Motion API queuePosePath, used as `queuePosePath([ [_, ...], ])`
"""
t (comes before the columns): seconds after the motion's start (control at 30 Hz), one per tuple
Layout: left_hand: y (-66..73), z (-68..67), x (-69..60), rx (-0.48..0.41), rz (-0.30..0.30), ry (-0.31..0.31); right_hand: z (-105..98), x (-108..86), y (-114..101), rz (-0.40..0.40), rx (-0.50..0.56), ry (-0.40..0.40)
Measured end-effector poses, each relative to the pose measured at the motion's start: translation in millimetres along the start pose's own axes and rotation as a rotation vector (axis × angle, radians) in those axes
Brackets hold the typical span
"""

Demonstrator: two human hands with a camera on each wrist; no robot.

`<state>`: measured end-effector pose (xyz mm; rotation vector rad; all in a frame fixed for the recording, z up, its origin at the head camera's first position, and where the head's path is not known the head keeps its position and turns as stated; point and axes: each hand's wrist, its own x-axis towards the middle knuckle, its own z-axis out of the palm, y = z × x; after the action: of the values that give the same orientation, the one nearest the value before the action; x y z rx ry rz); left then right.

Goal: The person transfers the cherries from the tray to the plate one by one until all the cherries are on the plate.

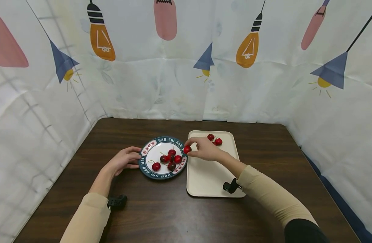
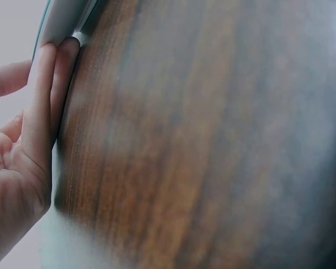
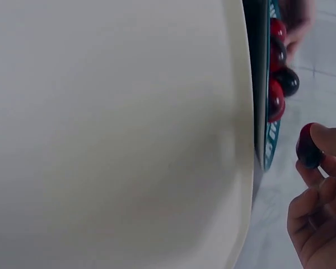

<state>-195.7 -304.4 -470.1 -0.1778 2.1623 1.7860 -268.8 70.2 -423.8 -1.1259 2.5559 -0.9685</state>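
My right hand (image 1: 205,149) pinches a red cherry (image 1: 187,149) between thumb and fingertips, over the right rim of a round plate. In the right wrist view, that cherry (image 3: 308,147) appears just beyond the tray's edge. The plate (image 1: 149,172) has a white centre and a dark teal lettered rim, with several red and dark cherries (image 1: 171,158) on it. At the plate's left edge, my left hand (image 1: 125,160) touches the rim with extended fingers. The left wrist view shows those fingers (image 2: 42,95) against the plate's edge, close to the tabletop.
A cream rectangular tray (image 1: 208,180) lies right of the plate, under my right forearm. More cherries (image 1: 218,141) sit at its far end, partly hidden by my hand. The dark wooden table (image 1: 161,216) meets a patterned white curtain (image 1: 173,87) behind.
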Motion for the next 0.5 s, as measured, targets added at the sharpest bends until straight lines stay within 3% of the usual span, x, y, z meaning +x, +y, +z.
queuePosePath([
  [0.5,-1.0,0.1,0.3,-0.011,-0.014,0.010,33.6,20.4,-23.6,-0.099,0.033,-0.095],
])
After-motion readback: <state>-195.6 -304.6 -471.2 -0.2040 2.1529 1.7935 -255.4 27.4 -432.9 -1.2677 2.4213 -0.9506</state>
